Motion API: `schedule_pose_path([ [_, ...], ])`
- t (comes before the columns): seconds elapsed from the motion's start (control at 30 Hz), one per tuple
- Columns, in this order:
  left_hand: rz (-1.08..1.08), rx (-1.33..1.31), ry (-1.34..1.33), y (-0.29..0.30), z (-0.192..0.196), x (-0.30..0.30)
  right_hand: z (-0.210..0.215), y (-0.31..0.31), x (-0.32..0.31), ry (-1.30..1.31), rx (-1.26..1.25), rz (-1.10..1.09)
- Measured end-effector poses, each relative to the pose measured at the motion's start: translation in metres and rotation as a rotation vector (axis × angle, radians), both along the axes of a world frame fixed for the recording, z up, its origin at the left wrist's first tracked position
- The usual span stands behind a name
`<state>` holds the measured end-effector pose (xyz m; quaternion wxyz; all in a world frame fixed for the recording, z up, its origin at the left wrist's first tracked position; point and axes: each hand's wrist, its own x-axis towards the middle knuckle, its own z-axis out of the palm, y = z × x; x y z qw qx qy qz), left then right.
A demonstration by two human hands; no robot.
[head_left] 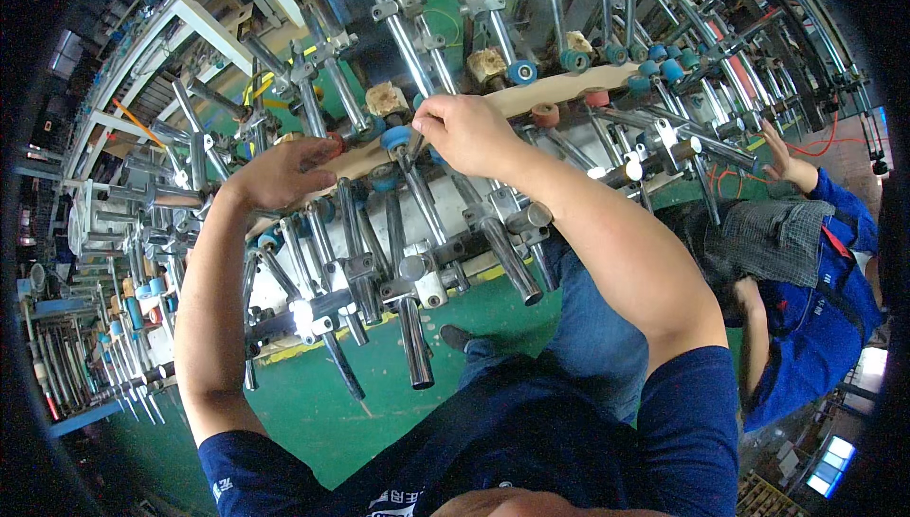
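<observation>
A long pale wooden strip lies across a metal machine frame, held between rows of blue rollers and steel clamp arms. My left hand rests on the strip's left part, fingers curled over its edge next to a reddish roller. My right hand is closed in a pinch at the strip's middle, beside a blue roller. Whether its fingers hold something small cannot be made out.
Many steel rods and handles jut toward me from the frame. The floor is green. A person in a blue jacket bends at the right, one hand on the machine. More roller racks stand at left.
</observation>
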<state>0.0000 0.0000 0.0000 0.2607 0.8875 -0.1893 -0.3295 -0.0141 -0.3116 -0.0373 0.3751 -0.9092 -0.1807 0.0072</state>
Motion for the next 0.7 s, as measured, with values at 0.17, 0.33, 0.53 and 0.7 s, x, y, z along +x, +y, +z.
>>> schedule_pose_path([
  [0.17, 0.059, -0.047, 0.007, -0.003, -0.005, 0.000, 0.001, -0.003, 0.004, -0.015, -0.015, -0.009],
  [0.33, 0.016, -0.043, -0.031, 0.004, -0.007, 0.001, 0.009, -0.014, 0.011, -0.081, -0.030, -0.151],
  [0.53, -0.015, -0.027, -0.119, 0.012, -0.018, 0.004, 0.009, -0.032, 0.023, -0.006, -0.018, -0.231],
  [0.7, 0.006, -0.071, -0.049, 0.005, -0.013, 0.002, -0.003, -0.039, 0.027, 0.011, -0.079, -0.243],
])
